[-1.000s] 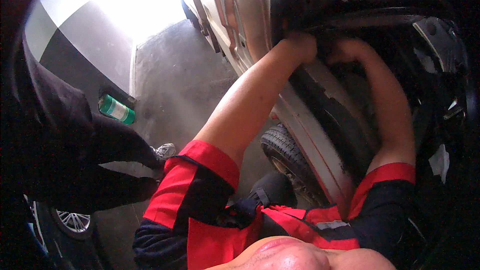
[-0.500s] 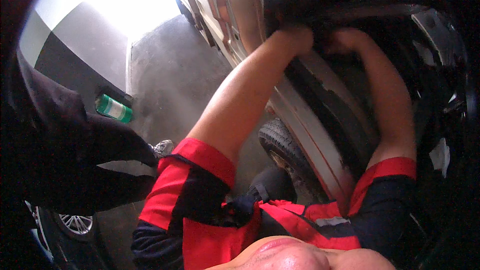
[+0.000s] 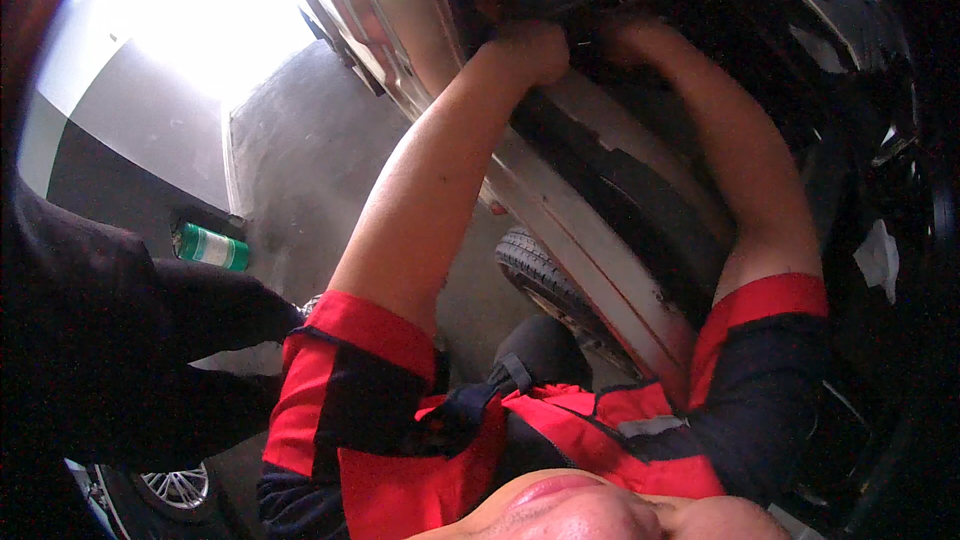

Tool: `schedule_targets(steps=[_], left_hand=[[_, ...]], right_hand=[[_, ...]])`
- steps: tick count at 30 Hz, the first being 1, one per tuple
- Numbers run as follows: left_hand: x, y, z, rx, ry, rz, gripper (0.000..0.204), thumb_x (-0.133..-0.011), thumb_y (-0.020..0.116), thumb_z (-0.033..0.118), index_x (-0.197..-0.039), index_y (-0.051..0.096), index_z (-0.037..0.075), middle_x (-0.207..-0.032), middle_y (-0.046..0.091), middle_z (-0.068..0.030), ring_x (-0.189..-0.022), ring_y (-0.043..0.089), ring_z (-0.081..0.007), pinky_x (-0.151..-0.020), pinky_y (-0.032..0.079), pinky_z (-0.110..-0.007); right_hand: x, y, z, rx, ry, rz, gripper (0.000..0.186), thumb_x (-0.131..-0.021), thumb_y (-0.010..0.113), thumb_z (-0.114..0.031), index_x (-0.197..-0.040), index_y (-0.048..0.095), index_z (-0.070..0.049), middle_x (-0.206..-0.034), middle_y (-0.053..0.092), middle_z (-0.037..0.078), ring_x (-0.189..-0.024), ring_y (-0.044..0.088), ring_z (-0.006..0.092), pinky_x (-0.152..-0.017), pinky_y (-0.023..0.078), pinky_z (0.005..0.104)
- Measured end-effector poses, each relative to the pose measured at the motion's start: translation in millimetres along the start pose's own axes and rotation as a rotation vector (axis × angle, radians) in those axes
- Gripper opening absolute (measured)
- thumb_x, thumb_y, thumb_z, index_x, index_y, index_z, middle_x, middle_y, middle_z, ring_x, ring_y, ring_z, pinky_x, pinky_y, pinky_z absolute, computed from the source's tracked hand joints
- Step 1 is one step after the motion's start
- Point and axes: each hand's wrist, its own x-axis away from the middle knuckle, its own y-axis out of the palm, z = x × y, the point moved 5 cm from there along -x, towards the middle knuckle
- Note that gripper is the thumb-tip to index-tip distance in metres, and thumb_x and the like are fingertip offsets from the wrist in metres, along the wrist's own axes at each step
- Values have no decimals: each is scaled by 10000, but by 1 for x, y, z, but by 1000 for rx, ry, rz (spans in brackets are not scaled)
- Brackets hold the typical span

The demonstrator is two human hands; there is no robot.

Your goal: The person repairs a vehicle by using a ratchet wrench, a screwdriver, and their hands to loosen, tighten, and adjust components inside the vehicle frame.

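Both of my arms reach forward into the dark inside of a car, over its pale door sill (image 3: 585, 255). My left hand (image 3: 532, 48) is curled into a fist beside the metal door frame (image 3: 400, 5). My right hand (image 3: 638, 40) is a short way to its right, in deep shadow, fingers bent toward the left one. Between the two hands lies something dark with a small bright spot; its kind cannot be made out. The fingertips of both hands are hidden by shadow and by the hands themselves.
A loose wheel with a black tyre (image 3: 535, 265) rests below the sill. To the left stands a person in dark trousers (image 3: 190, 310), near a green cylindrical container (image 3: 212, 246) by the wall. White scrap (image 3: 878, 258) and a pale bracket (image 3: 838, 10) are at right. Another car's wheel (image 3: 175, 488) shows lower left.
The view has shifted, so the car and both arms appear farther left and higher. My hands remain close together in the same dark area, slightly nearer each other.
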Motion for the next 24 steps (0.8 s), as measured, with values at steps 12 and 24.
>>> schedule_targets(steps=[12,24], left_hand=[[13,-3,-15,-51,12,-31,294,-785,540,163,-989,715,44,-1072,671,-182,-997,653,-330,-894,499,-426],[9,-4,-13,-63,19,-30,295,-799,522,167,-992,717,58,-1075,675,-166,-998,655,-328,-888,500,-445]], right_hand=[[2,-44,-37,-108,-68,-157,374,-797,655,-245,-1119,642,-56,-1061,682,135,-878,654,297,-755,524,413],[23,-42,-37,-210,-206,-33,380,-776,645,-226,-1081,639,-1,-1082,660,202,-920,648,338,-803,513,436]])
